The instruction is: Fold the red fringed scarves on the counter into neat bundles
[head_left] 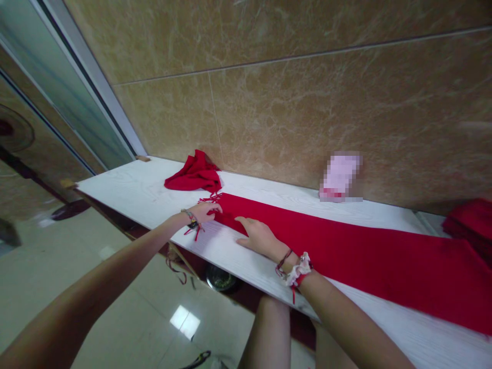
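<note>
And here we are, the long red cloth [369, 246] stretched lengthwise along the white worktop [119, 189], its fringe [209, 198] towards the worktop's left end and the broad part running off to its right. Over the worktop's front edge comes the left hand [206, 211], fingers curled right at that fringed end; whether they pinch the fabric, I cannot tell! The right hand [261, 237] is loose, thumb and fingers extended, at the cloth's border nearest the worktop's front, gripping nothing. Its forearm cuts across the worktop's front edge and covers a bit of red.

What's crowding the worktop? Just beyond the fringe, towards its back edge, a crumpled red cloth [195, 173] sits in a heap. A pink object [340, 177], pixelated, stands at the worktop's back against the marbled wall [288, 118]. A small brown block [142, 159] sits at its back left corner, and a darker red bundle [469, 223] fills its far right, close by the long cloth. Below the worktop, a round shiny thing [222, 278] shows in shadow, a bare knee [271, 323] pokes out in front, and off to its left stands a fan [13, 128]!
</note>
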The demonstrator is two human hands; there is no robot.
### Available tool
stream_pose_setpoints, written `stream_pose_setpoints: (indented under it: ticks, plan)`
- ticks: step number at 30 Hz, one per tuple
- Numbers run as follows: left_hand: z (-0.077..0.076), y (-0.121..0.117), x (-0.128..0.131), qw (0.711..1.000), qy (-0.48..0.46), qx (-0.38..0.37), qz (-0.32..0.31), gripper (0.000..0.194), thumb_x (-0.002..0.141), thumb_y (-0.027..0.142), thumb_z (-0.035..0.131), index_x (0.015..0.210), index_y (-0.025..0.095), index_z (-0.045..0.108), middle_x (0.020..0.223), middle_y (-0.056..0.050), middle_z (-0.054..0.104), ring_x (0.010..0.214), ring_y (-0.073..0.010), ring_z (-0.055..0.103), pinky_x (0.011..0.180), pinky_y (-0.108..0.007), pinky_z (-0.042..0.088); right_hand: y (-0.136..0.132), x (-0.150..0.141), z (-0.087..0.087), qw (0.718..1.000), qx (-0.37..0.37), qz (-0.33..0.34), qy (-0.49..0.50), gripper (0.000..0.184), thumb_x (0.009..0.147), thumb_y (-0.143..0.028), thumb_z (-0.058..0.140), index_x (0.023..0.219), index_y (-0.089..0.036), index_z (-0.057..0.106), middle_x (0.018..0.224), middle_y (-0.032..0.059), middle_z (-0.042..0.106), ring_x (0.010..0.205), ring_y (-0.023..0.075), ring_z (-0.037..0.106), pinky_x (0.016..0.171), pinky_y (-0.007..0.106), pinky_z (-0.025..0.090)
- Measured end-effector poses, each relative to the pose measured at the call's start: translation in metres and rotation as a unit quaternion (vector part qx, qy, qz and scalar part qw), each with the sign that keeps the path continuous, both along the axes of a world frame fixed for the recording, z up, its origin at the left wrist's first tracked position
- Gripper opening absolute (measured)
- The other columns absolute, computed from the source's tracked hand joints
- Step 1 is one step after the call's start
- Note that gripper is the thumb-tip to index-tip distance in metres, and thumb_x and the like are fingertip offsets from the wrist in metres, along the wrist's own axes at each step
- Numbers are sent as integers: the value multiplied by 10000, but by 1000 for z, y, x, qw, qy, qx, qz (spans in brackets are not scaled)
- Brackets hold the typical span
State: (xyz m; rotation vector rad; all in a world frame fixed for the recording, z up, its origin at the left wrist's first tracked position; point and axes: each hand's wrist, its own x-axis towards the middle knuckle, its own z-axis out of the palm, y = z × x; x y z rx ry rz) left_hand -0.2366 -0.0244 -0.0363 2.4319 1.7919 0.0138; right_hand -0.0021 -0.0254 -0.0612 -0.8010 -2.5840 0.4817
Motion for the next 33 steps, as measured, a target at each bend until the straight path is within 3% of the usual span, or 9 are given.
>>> stream_pose_setpoints:
  ticks: [3,9,18,23,28,33]
  plan:
    - [1,0,-1,999,14,9,-29,258,657,113,497,904,147,564,859,-18,625,805,-137,580,734,-216,435,1,-5,-3,999,-26,-43,-8,462,746,-162,544,1194,-141,436,1002,110,622,912,192,575,750,278,428]
    - [3,-3,-1,994,81,27,-70,186,710,162,563,896,157,579,839,-15,641,768,-125,585,712,-203,423,7,-4,-9,996,-59,-72,12,407,780,-193,526,1180,-163,458,877,63,649,837,172,594,714,249,428]
    - [3,-9,-8,961,222,105,-124,227,801,121,448,981,180,573,796,-29,666,739,-141,606,672,-225,440,-10,-1,1,996,40,-78,-25,378,787,-177,501,1163,-178,461,1069,94,572,960,186,535,755,266,433]
    - [-1,-16,-8,945,228,151,-178,222,772,74,466,932,178,579,884,-39,638,749,-127,593,671,-218,437,-11,-3,2,992,64,-89,-59,290,797,-111,450,1076,-153,516,966,104,605,886,196,552,736,283,432]
    - [-11,-21,-13,927,223,212,-215,188,779,75,456,883,157,589,777,-46,635,692,-141,585,627,-236,440,-14,-3,4,989,91,-76,-90,325,796,-36,390,1083,-142,503,882,97,616,828,185,560,685,261,421]
    - [-14,-22,-24,915,213,234,-248,295,763,28,439,1001,149,564,752,-35,652,672,-135,586,629,-238,445,-12,-1,5,986,119,-63,-97,185,824,-82,413,930,-127,559,851,91,614,819,187,538,712,266,402]
